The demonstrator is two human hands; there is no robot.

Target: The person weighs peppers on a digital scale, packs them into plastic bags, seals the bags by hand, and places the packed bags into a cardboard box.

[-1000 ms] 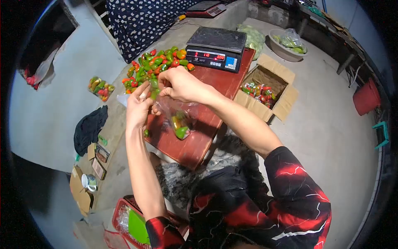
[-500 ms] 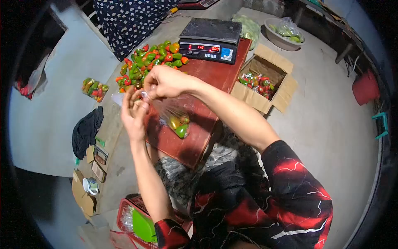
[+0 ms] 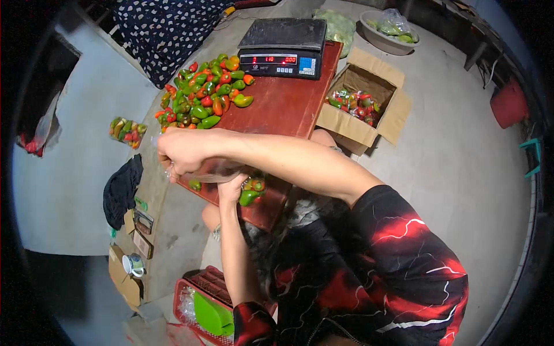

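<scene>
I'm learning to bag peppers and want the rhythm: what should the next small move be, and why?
Probably pull the plastic bag snug with the right hand while the left hand steadies the peppers inside: the right hand grips the bag's gathered end, the left is beside its filled end, and the plastic stretches between them.

Hands point(image 3: 187, 151) on clear bag point(image 3: 214, 172), loose peppers point(image 3: 206, 101), scale point(image 3: 283, 49), red table point(image 3: 271, 109)

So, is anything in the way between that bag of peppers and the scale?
Yes: in this view, the person's right forearm crosses between the bag of peppers and the scale. Past the arm, nothing visible stands along that line on the red table.
</scene>
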